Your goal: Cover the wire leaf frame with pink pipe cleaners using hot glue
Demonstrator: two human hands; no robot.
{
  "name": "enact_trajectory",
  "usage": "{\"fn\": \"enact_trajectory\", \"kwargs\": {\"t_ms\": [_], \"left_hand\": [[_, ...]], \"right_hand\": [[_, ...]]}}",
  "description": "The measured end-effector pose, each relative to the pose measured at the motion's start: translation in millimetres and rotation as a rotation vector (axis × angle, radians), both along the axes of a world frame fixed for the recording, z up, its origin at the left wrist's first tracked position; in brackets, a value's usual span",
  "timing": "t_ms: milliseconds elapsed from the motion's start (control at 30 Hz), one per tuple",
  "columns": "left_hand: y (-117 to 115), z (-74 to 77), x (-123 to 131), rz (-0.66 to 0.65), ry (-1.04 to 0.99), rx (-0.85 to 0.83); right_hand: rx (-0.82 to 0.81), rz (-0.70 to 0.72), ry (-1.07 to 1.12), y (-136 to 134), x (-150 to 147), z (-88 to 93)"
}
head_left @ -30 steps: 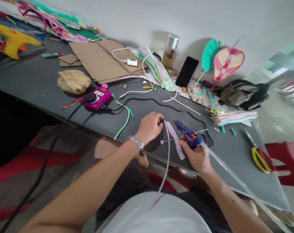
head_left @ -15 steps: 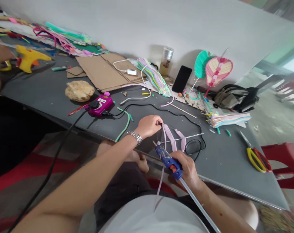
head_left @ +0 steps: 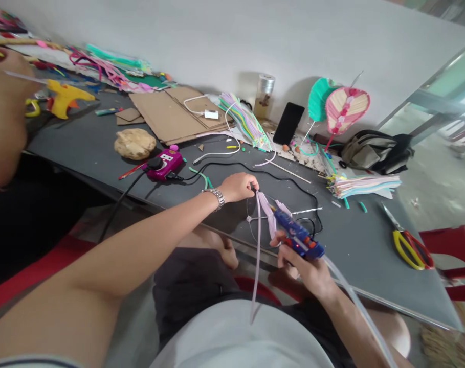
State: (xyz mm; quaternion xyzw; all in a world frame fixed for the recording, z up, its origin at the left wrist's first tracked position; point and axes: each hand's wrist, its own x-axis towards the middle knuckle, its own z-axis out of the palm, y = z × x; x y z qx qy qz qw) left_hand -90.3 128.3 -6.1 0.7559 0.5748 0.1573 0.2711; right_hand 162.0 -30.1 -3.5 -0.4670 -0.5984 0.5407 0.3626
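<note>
My left hand (head_left: 242, 187) is closed in a pinch at the top of a lilac pipe cleaner (head_left: 258, 245), whose long tail hangs down over my shirt. Beside those fingers is a thin wire frame with lilac strips (head_left: 268, 214) across it and a slim silvery rod (head_left: 307, 210) running through. My right hand (head_left: 299, 263) is wrapped around a blue hot glue gun (head_left: 299, 236), its nozzle pointing up and left in front of the lilac strips. A long clear glue stick (head_left: 358, 301) trails out of the gun's back. The nozzle tip's contact with the strips is unclear.
A magenta power adapter (head_left: 165, 163), a tan lump (head_left: 134, 143) and cardboard sheets (head_left: 171, 112) lie left. Scissors (head_left: 406, 243) rest at right; pipe cleaner bundles (head_left: 366, 185), a phone (head_left: 289, 123) and heart-shaped fans (head_left: 347, 110) are farther back. Another person's arm (head_left: 5, 112) is near a yellow glue gun (head_left: 67, 97).
The blue glue gun has moved right and turned, its nozzle going from left of the lilac strips to in front of them. My left hand keeps its pinch. The view has shifted slightly.
</note>
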Motion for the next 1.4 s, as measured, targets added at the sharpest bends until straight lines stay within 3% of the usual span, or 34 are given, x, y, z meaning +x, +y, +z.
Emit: {"fn": "enact_trajectory", "kwargs": {"t_ms": [67, 167, 300, 400, 700, 1100, 1400], "left_hand": [[-1.2, -0.4, 2.0, 0.012, 0.009, 0.005], [-2.3, -0.9, 3.2, 0.009, 0.004, 0.011], [-2.3, -2.4, 2.5, 0.008, -0.009, 0.012], [-2.6, -3.4, 2.1, 0.014, -0.014, 0.010], [-4.3, -4.0, 1.9, 0.021, -0.039, 0.015], [-3.3, -8.9, 0.1, 0.005, -0.067, 0.040], [-5.3, -12.1, -0.2, -0.009, -0.090, 0.090]], "right_hand": [[-0.128, 0.007, 0.089, -1.0, 4.7, 2.4], [-0.199, 0.127, 0.047, -5.2, 9.5, 5.2], [-0.072, 0.333, -0.102, -11.0, 5.0, 6.9], [0.046, 0.394, -0.187, -11.2, -1.5, 4.7], [0.008, 0.299, -0.181, -18.0, 3.3, -8.2], [0.060, 0.270, -0.175, -23.3, 5.6, -1.7], [-0.011, 0.210, -0.159, -28.1, 11.0, -10.3]]}}
